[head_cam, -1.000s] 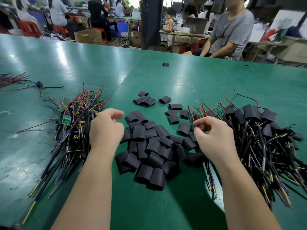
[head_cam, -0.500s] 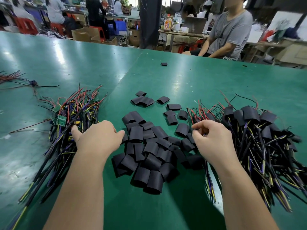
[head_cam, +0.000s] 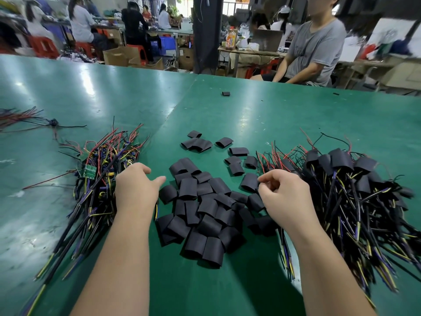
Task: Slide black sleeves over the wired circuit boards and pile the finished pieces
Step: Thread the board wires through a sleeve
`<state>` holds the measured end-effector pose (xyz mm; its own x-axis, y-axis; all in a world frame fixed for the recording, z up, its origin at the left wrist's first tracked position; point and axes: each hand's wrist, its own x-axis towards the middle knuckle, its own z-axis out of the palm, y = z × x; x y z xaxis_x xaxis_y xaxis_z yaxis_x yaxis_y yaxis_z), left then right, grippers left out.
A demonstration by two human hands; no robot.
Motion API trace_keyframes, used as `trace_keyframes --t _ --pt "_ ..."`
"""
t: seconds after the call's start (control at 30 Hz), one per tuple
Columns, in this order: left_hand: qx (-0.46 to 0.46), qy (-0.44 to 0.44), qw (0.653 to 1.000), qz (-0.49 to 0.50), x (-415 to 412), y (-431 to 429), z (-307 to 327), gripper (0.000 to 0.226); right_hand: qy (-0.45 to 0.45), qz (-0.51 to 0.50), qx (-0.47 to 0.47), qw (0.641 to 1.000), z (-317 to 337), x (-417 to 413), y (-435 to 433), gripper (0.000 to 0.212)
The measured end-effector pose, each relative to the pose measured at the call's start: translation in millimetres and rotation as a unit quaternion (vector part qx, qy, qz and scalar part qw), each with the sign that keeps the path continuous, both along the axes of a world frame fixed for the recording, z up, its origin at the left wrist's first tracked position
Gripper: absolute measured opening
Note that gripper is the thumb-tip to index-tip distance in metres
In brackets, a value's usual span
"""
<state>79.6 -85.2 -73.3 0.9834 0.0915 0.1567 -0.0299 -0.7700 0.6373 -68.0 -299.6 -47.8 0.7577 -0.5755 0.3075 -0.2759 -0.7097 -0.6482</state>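
A heap of loose black sleeves [head_cam: 205, 208] lies in the middle of the green table [head_cam: 227, 115]. To its left is a pile of bare wired circuit boards [head_cam: 100, 190], one green board [head_cam: 88, 171] showing at its top. On the right lies the pile of sleeved pieces [head_cam: 353, 190]. My left hand [head_cam: 136, 185] is over the right edge of the bare pile, fingers spread and loose, holding nothing I can see. My right hand [head_cam: 284, 195] is between the sleeves and the sleeved pile, fingers loosely curled, with nothing visible in them.
A stray sleeve [head_cam: 225, 93] lies far out on the table. A separate wire bundle [head_cam: 27, 120] sits at the far left. A person in a grey shirt [head_cam: 316, 46] sits beyond the far edge. Other workers and benches fill the background.
My left hand has moved left from the sleeve heap onto the bare wired pile and spread its fingers. My right hand has stayed beside the sleeved pile, its pinch loosened.
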Motion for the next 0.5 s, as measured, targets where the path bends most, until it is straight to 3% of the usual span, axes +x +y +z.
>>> trace_keyframes --t 0.33,0.5 --pt "-0.004 0.018 1.000 0.025 8 3 -1 0.037 0.019 0.009 0.016 1.000 -6 0 0 0.011" --pt "0.043 0.077 0.996 0.003 6 7 8 0.035 0.012 0.010 0.020 1.000 -4 1 0 0.011"
